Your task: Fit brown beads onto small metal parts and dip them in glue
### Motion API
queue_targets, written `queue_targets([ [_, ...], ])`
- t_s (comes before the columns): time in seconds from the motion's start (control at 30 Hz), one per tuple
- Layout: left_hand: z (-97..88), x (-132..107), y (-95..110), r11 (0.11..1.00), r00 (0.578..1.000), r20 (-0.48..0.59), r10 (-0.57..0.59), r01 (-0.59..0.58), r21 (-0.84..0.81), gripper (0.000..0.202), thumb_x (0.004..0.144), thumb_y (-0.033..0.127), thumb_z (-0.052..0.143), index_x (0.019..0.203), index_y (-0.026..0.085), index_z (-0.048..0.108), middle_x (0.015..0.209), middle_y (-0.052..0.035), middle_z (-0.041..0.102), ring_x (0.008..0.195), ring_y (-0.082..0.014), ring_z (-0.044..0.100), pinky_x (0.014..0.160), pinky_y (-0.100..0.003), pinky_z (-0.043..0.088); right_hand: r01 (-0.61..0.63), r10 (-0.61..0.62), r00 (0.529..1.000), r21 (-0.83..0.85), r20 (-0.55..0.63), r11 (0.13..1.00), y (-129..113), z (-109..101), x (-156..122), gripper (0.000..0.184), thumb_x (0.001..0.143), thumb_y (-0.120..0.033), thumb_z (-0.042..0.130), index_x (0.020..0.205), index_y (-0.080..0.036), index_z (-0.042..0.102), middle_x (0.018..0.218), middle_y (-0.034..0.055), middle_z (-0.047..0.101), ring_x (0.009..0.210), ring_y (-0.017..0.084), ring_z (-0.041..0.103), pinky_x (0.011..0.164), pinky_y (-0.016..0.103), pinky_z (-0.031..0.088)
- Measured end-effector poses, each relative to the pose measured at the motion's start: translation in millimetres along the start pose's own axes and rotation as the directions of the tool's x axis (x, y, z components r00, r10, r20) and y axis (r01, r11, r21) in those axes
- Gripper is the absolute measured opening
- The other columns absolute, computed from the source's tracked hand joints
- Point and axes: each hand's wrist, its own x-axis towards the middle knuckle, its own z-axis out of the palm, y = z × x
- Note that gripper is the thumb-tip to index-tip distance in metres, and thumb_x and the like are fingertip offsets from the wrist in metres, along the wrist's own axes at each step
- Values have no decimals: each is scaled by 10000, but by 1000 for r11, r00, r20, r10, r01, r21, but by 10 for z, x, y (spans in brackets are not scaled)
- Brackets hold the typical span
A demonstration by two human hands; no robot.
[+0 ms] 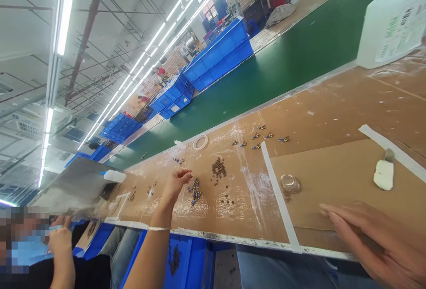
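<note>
My left hand (179,180), with a pale band at the wrist, reaches over the brown table covering. Its thumb and forefinger are pinched together; what sits between them is too small to make out. Just to its right lies a heap of small blue-and-gold parts (195,191). Beyond that is a pile of small brown round pieces (218,169), with several strays nearby. My right hand (372,240) hovers over the cardboard sheet at the right, fingers stretched out, nothing visible in them. Nearest to it is a small clear round dish (290,183).
More blue-and-gold parts (268,135) lie in a loose group farther back. Also about are a roll of tape (200,142), a cream-coloured block (383,174) and a large white jug (392,23). A green conveyor belt (276,67) runs behind, with blue crates (219,54). A co-worker's hand (60,238) is at left.
</note>
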Motion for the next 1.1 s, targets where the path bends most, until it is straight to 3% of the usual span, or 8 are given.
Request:
queue_targets([
  [0.1,220,-274,247,979,998,14,64,-60,-196,469,645,553,783,837,133,699,697,-22,675,643,-136,647,651,-276,546,144,-147,989,-119,-13,982,-86,-22,118,124,920,-201,584,1007,-248,659,817,-28,720,693,143,689,743,285,555],
  [0.17,469,-475,400,950,995,29,96,-83,-302,472,644,565,783,833,140,708,670,-18,671,613,-126,633,609,-258,536,148,-156,987,-145,-43,978,-141,-32,198,112,936,-187,556,985,-221,651,789,-31,707,682,132,680,781,265,547],
  [0.33,1126,-897,764,782,985,123,120,-17,-623,313,650,400,855,791,144,745,619,-18,685,561,-111,633,544,-218,527,80,-83,994,-43,-66,996,-180,-23,234,148,891,-87,586,991,-180,641,791,-12,686,712,102,657,817,228,538],
  [0.43,1402,-1032,944,729,988,112,106,0,-685,297,595,374,888,732,148,751,594,-11,689,525,-104,631,519,-204,524,35,-33,999,36,-38,999,-167,-14,204,193,877,-48,575,1018,-169,627,806,3,673,734,102,642,788,241,548],
  [0.53,1593,-1101,1037,733,992,70,106,-30,-679,288,573,364,893,708,150,754,606,-14,711,515,-104,635,518,-205,531,11,-11,1000,54,-11,998,-162,-14,197,199,879,-47,565,1028,-165,620,812,14,669,745,109,627,778,268,555],
  [0.77,1814,-1187,1051,825,987,30,160,-117,-552,215,652,343,845,754,170,768,623,-10,737,572,-133,683,590,-235,575,-15,15,1000,83,6,996,-148,-5,172,203,874,-50,570,1049,-149,601,825,31,660,763,119,606,748,288,541],
  [1.1,1833,-1196,1114,890,964,2,268,-246,-384,158,699,334,819,799,216,790,731,3,771,666,-134,708,649,-219,589,-17,19,1000,97,-12,995,-128,0,155,213,853,-51,598,1046,-141,606,848,38,680,793,139,635,768,302,536],
])
